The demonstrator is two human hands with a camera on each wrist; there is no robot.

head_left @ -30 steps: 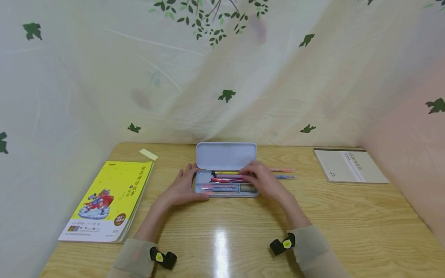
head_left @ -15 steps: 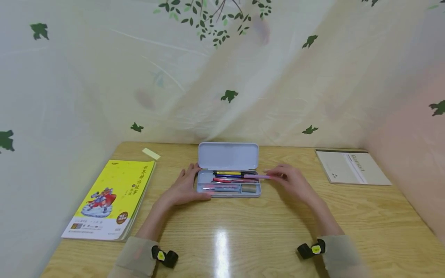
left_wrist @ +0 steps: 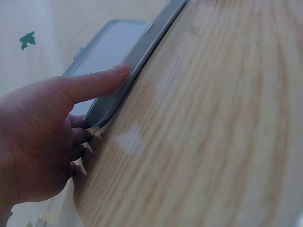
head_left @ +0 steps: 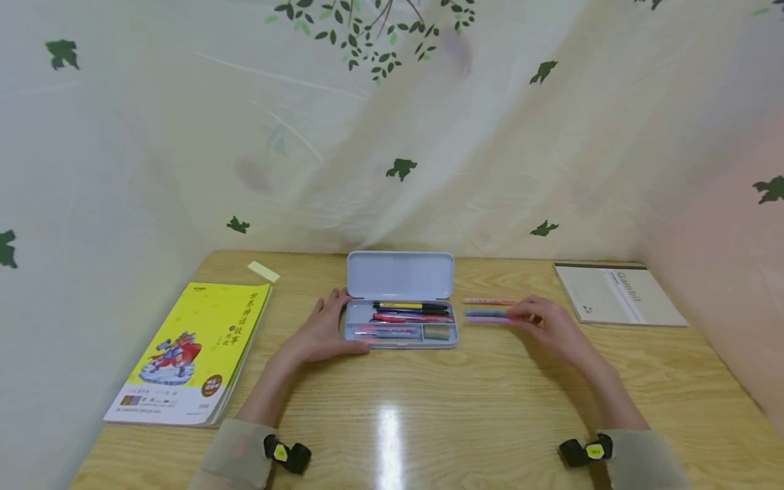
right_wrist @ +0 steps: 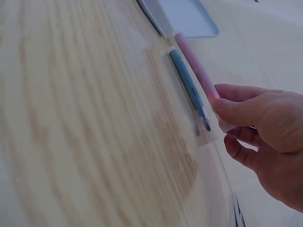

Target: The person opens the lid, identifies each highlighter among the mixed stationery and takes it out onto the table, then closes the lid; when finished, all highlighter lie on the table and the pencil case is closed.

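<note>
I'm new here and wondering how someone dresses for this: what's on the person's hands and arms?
The left hand and right hand are bare. Both sleeves are pale grey-beige. At each cuff sits a small black gadget with a yellow patch, its markings too small to read.

Left thumb (left_wrist: pixel 97 84) spread from left fingers (left_wrist: pixel 80 136); right fingers (right_wrist: pixel 244 92) pinching.

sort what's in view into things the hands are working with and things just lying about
Part of the job, it seems:
open pencil case, held by left hand
lilac pen, pinched by right hand
blue pen
orange-pink pen

Just lying about:
yellow-covered paperback
Gambit notepad
pale yellow strip
</note>
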